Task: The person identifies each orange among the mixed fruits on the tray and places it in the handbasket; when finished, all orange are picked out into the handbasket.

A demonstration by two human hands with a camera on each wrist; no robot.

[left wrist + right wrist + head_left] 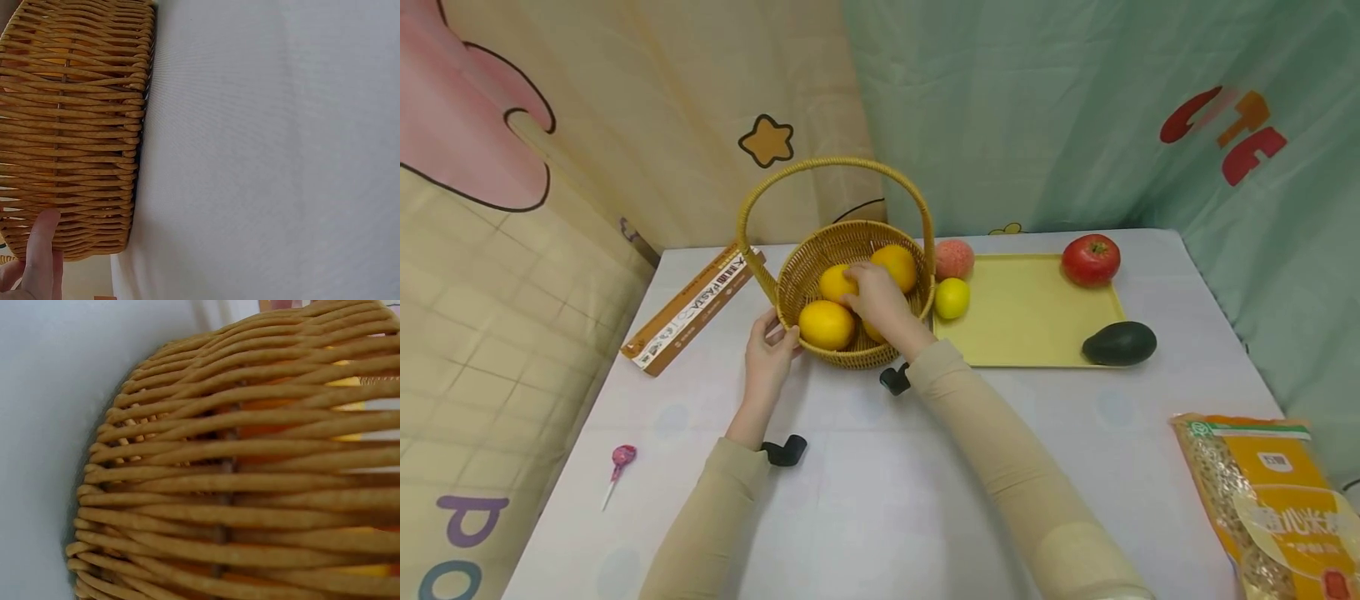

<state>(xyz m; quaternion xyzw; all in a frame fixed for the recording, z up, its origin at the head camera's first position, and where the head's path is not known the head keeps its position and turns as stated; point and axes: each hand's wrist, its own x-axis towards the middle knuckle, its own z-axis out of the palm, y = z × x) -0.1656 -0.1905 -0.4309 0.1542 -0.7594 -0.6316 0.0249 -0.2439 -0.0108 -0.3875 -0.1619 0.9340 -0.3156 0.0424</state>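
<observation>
A wicker basket [842,360] with a tall arched handle stands at the back of the table and holds several yellow-orange fruits. My right hand [882,298] reaches inside over the near rim, thumb and fingers around the middle yellow-orange fruit [835,285]. An oval yellow fruit [826,325] lies at the front left of the basket, and a rounder one [895,265] at the back right. My left hand [767,350] touches the basket's left outer side; in the left wrist view a straight finger [42,244] lies against the weave. The right wrist view shows only wickerwork [250,481], hiding the hand.
Right of the basket, a yellow tray [1022,308] has a pink fruit [954,259], a yellow-green fruit [952,298], a red apple [1091,260] and an avocado [1120,344] at its edges. A pasta box [692,312], a lollipop [622,457] and a grain bag [1270,508] lie around.
</observation>
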